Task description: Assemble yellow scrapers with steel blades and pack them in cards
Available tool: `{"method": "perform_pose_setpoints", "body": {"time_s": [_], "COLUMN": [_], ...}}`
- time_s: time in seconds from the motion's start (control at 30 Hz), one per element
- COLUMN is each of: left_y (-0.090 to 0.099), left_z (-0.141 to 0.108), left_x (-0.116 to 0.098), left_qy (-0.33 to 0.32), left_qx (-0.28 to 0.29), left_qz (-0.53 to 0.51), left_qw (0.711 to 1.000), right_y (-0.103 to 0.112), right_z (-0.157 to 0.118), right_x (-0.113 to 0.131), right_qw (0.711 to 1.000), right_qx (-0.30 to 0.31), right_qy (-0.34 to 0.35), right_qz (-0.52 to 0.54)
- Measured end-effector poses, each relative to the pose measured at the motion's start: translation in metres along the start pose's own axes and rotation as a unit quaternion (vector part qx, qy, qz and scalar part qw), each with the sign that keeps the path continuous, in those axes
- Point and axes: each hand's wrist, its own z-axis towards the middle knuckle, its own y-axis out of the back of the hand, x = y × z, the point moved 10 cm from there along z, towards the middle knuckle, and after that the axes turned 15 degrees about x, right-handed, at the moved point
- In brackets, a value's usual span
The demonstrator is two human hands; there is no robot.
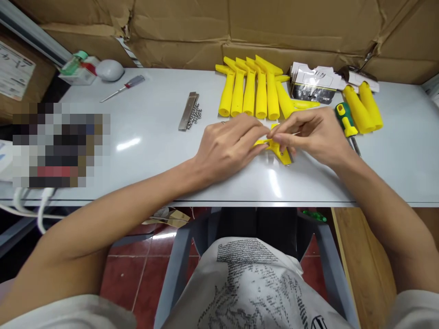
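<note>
Near the table's front edge, my left hand (230, 145) grips a yellow plastic piece (281, 154), most of its handle hidden under my palm. My right hand (313, 135) is closed in a pinch over the head of that piece; what its fingertips hold is too small to make out. A small screw shows in the yellow head. Several yellow handles (249, 93) stand in a row just behind my hands. Left of them lie flat metal blades (188, 111) beside a pile of small screws (195, 115).
A green-and-yellow screwdriver (347, 122) and two yellow handles (363, 109) lie at the right. Printed cards (313, 82) sit at the back. Another screwdriver (125, 87), a white mouse (109, 70) and a clear box (79, 71) are at back left. Cardboard (178, 27) lines the rear.
</note>
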Motion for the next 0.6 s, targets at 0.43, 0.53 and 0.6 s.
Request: {"method": "perform_pose_setpoints", "body": {"time_s": [0.43, 0.53, 0.6], "left_y": [-0.039, -0.038, -0.033], "left_z": [-0.001, -0.001, -0.002], "left_x": [0.023, 0.022, 0.021], "left_qy": [0.082, 0.069, 0.065], "left_qx": [0.199, 0.176, 0.143], "left_qz": [0.005, 0.012, 0.012], "left_qw": [0.977, 0.982, 0.988], "right_y": [0.043, 0.04, 0.041], "right_z": [-0.017, -0.016, -0.016], "right_x": [-0.003, -0.005, -0.005], "right_qw": [0.987, 0.989, 0.986], "right_qx": [-0.125, -0.102, -0.104], "right_qy": [-0.047, -0.056, -0.056], "right_qz": [-0.089, -0.096, -0.113]}}
